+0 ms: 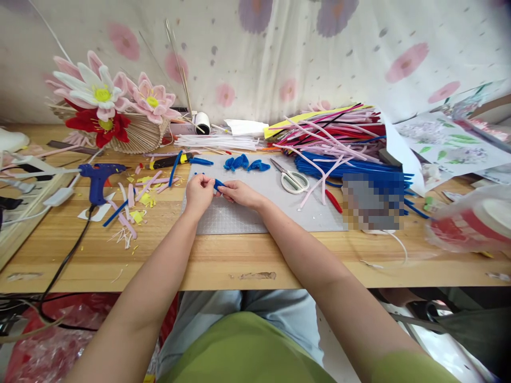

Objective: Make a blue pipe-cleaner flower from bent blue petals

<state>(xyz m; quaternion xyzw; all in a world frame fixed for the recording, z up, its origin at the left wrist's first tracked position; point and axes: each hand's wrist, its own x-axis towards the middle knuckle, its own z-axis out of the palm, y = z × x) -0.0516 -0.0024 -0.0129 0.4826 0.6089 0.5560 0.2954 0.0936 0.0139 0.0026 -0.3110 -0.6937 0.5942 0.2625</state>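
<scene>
Between my two hands is a short piece of blue pipe cleaner [218, 184], pinched from both sides above the left part of the grey cutting mat [239, 218]. My left hand [199, 194] has its fingers closed on one end. The other end is in the closed fingers of my right hand [241, 193]. Just beyond them on the mat lie several bent blue pipe cleaner pieces [238, 161]. Scissors with pale handles [294, 182] rest to the right of these, blades pointing away to the left. How the held piece is shaped inside my fingers is hidden.
A blue glue gun [99, 181] stands at the left among pink and yellow scraps [139, 199]. Behind it are fuzzy flowers [101, 96]. Bundled blue pipe cleaners [339, 169] and a red-handled tool [334, 201] lie right. A bagged cup [475, 218] is at far right.
</scene>
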